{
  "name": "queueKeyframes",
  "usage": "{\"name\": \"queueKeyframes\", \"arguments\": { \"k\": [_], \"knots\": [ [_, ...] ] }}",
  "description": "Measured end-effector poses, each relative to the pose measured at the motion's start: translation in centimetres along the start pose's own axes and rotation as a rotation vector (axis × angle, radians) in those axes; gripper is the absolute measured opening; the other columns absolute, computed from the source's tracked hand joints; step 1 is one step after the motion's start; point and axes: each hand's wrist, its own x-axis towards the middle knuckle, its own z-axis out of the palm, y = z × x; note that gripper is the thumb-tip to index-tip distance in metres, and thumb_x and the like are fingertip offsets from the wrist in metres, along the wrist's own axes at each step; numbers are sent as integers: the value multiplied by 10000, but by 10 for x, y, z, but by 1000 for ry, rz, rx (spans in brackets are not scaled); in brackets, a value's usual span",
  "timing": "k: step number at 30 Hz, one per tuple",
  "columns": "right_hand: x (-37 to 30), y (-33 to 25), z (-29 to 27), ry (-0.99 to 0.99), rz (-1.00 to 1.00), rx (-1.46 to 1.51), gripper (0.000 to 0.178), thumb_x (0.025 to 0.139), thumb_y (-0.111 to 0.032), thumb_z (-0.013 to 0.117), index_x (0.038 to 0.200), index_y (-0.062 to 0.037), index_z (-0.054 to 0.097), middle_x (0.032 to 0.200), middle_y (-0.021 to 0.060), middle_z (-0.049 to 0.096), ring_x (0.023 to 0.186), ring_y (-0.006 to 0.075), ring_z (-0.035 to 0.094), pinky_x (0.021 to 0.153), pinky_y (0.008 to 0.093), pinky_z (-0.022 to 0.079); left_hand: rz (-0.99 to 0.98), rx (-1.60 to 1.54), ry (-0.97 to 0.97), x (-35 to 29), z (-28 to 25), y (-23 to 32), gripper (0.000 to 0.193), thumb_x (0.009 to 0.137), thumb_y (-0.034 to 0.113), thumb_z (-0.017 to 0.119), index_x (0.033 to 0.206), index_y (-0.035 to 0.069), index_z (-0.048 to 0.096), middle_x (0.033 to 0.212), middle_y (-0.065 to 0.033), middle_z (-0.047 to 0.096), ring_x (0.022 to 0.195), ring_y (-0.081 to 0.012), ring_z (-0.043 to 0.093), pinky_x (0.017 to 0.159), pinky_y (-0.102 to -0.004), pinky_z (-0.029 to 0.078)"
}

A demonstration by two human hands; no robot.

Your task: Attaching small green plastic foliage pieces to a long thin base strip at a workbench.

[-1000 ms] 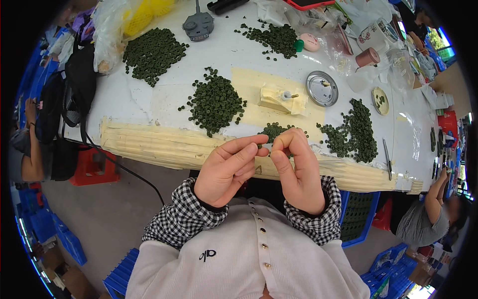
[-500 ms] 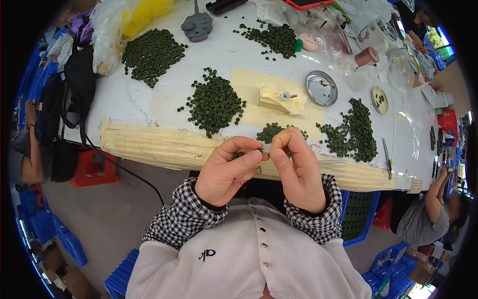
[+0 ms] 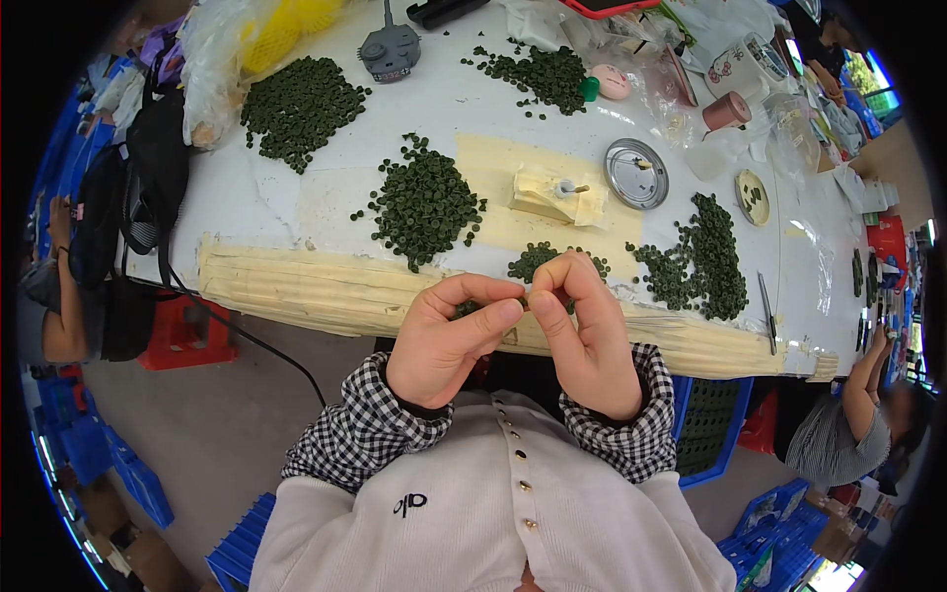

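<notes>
My left hand (image 3: pixel 444 340) and my right hand (image 3: pixel 592 345) meet at the fingertips over the table's front edge. Both are closed in a pinch. A bit of dark green shows between the tips, apparently a small round green part like those on the table; the fingers mostly hide it. More green shows behind the curled fingers of my left hand. Just beyond my hands lies a small pile of round green parts (image 3: pixel 535 260). Larger piles of the same parts lie to the left (image 3: pixel 424 207) and to the right (image 3: pixel 715 259).
Behind my hands stands a tape-covered block (image 3: pixel 547 202) with a peg, beside a round metal lid (image 3: pixel 636 176). A knife-like tool (image 3: pixel 766 314) lies at right. Farther back are a grey toy tank turret (image 3: pixel 390 54), a thread spool (image 3: pixel 727 111) and a white cup (image 3: pixel 745 69).
My fingertips have drawn slightly closer together, with the right hand shifting a little to the left. The things on the table look the same.
</notes>
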Motion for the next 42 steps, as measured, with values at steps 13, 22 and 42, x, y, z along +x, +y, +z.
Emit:
{"name": "queueKeyframes", "arguments": {
  "k": [13,22,42],
  "knots": [
    [-2,4,1,-21,57,156,84,862,-48,564,889,5,504,784,47,470,708,129,431,649,238,373,3,26,-57,-1,-2,2,125,845,28,624,967,13,649,742,3,591,551,-36,421,478,-181,327],
    [-4,8,5,90,96,256,91,831,-37,597,900,-4,547,766,27,496,676,101,441,630,229,388,59,156,47,-2,4,1,151,849,43,620,991,3,653,727,14,581,527,-22,402,460,-181,321],
    [-1,-5,-9,38,-231,-250,188,699,43,670,860,-20,597,841,102,531,751,257,537,645,320,450,-18,122,-78,1,-6,0,161,873,135,624,954,-4,626,701,21,569,520,-21,375,460,-180,311]
  ]
}}
